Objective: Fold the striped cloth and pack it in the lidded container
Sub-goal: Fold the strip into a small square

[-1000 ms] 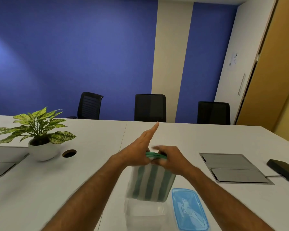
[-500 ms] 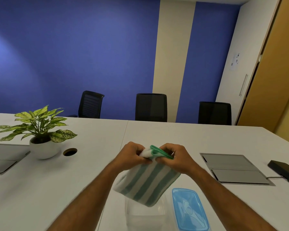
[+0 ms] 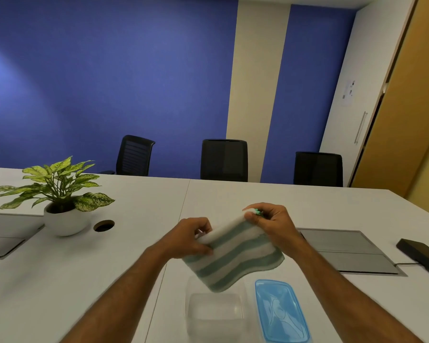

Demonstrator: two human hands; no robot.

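Left hand [image 3: 192,240] pinches one end of the folded green-and-white striped terry cloth [image 3: 235,258], right hand [image 3: 270,222] pinches the other end higher up; both closed on it. Cloth hangs in the air above the clear rectangular plastic container [image 3: 214,315], blue plastic lid [image 3: 281,314] just beside. Best to keep the fold edges aligned, fold once more if too wide, then lower flat into the container.
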